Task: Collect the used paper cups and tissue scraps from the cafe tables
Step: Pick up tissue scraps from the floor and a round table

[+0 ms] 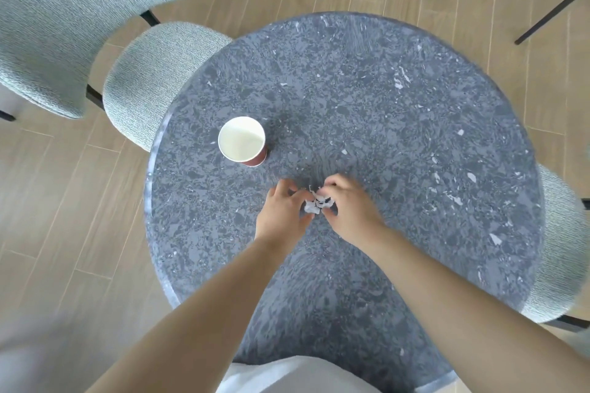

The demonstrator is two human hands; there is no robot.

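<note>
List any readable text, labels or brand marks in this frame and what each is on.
None readable.
paper cup: white inside, only a sliver of reddish outer wall shows, no print visible.
tissue scraps: dark specks, too small and blurred to tell if they are print.
table: speckled stone pattern only.

Red cup (255, 159), white tissue scraps (316, 203), mottled grey table (399, 112).
</note>
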